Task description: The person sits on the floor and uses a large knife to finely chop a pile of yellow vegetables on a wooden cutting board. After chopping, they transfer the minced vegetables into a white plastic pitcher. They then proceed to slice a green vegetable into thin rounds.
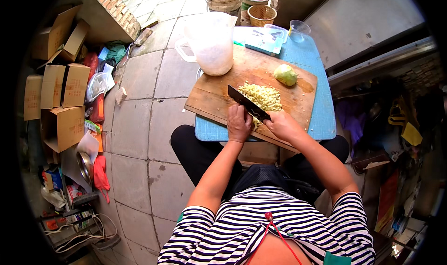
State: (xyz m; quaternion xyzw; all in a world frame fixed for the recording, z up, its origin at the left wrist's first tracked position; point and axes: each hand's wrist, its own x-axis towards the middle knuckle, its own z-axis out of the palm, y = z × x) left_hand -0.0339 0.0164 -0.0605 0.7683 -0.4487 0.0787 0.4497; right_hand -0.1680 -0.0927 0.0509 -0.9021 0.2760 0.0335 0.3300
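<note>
My right hand [284,125] grips a dark-bladed cleaver [247,102] by its handle, low over the wooden cutting board [213,97]. Beside the blade, at the board's near edge, my left hand [240,123] is curled with its knuckles close to the steel; whatever lies under its fingers is hidden. A heap of finely chopped pale yellow-green vegetable [262,95] spreads just beyond the blade, and a few shreds show between my hands. Farther back on the board sits a round, pale green peeled vegetable [285,75].
A translucent plastic pitcher [213,45] stands on the board's far left corner. Behind the board, the blue table [323,108] bears a blue-and-white package [263,41] and a clear plastic cup [299,31]. Buckets [224,1] and a woven-look basket [262,15] stand beyond. Cardboard boxes [75,85] crowd the left.
</note>
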